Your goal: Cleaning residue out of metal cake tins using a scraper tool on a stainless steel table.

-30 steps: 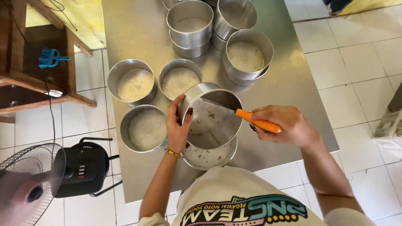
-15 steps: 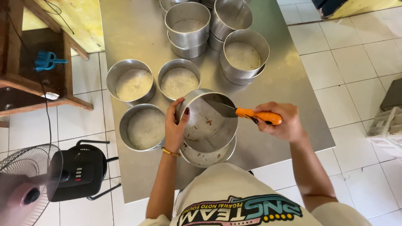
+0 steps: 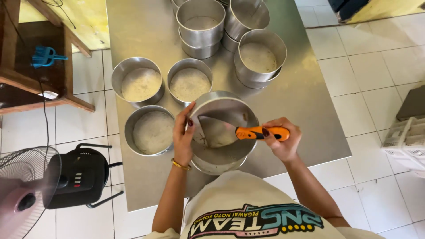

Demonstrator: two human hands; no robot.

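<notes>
My left hand [image 3: 183,135] grips the left rim of a round metal cake pan [image 3: 230,110], tilted up toward me over another pan [image 3: 212,166] beneath it. My right hand [image 3: 279,141] is shut on the orange handle of a scraper [image 3: 261,132]; its wide metal blade [image 3: 216,132] lies inside the tilted pan against the bottom. Both hands are over the near edge of a steel table [image 3: 301,102].
Three pans with pale residue stand left of my hands: [image 3: 137,82], [image 3: 190,82], [image 3: 150,130]. Stacked pans [image 3: 259,57], [image 3: 199,24] sit further back. A black fan base [image 3: 75,177] and wooden shelf [image 3: 40,84] are at the left, a white crate [image 3: 407,137] at the right.
The scraper blade has moved deeper and leftward inside the tilted pan. My left hand stays on the rim. The camera view shifted slightly.
</notes>
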